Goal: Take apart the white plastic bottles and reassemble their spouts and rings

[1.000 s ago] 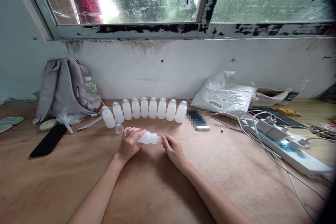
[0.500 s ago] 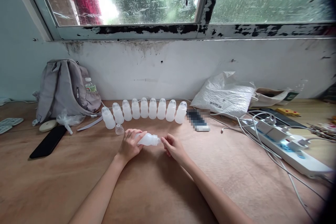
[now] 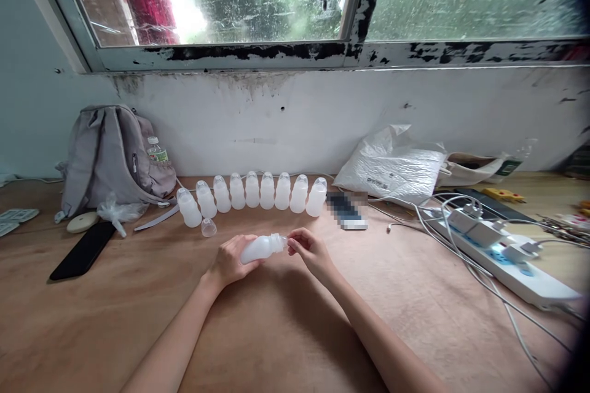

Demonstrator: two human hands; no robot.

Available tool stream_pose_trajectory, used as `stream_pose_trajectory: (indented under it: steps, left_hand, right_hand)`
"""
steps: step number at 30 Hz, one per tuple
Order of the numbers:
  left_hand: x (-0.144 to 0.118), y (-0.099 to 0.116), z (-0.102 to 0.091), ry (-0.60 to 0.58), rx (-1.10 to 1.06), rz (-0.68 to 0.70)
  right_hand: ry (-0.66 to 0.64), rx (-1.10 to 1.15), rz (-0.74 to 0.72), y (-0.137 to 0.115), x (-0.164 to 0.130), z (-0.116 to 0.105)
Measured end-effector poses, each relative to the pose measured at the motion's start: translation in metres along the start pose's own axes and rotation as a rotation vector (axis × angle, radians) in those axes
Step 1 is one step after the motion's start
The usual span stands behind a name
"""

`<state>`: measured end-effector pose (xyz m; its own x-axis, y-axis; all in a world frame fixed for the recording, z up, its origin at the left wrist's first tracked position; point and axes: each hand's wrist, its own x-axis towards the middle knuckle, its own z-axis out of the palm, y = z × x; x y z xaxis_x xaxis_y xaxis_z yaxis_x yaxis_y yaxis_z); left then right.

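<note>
Bottle (image 3: 262, 248) lies tilted in the left hand (image 3: 229, 261), fingers wrapped around its body above the table (image 3: 286, 331), neck presented rightward; right hand (image 3: 310, 249) pinches at the neck. Loose clear cap (image 3: 209, 228) rests near the upright bottle row (image 3: 252, 193)

2 bare forearms enter from the bottom edge, no sleeves in view up to where the frame cuts them off. Left hand (image 3: 229, 260) and right hand (image 3: 310, 250) both bare: no gloves, rings, watch or wristband seen. Slim wrists and fingers, short nails as far as can be told; no markings visible at this resolution.
</note>
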<state>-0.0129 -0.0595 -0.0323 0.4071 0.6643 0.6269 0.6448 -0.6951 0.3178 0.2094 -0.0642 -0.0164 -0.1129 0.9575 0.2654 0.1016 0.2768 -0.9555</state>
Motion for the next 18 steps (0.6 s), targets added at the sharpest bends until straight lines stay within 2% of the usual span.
stream_pose_trajectory:
  steps: [5, 10, 14, 18]
  left_hand:
    - [0.0, 0.0015, -0.0008, 0.009, 0.003, 0.036]
    - [-0.0003, 0.0055, -0.0015, 0.021, 0.02, 0.108]
    - [0.0008, 0.007, -0.0014, 0.009, 0.007, 0.13]
    - [0.0015, 0.0068, -0.0006, 0.006, -0.01, 0.087]
  right_hand:
    - [0.019, -0.105, 0.029, -0.0011, -0.0026, 0.0009]
    - [0.054, -0.301, -0.026, -0.0014, -0.0024, 0.0014]
    - [0.022, -0.293, 0.021, -0.0006, -0.0013, 0.0024]
    - [0.024, -0.265, 0.015, -0.0034, -0.0031, 0.0021]
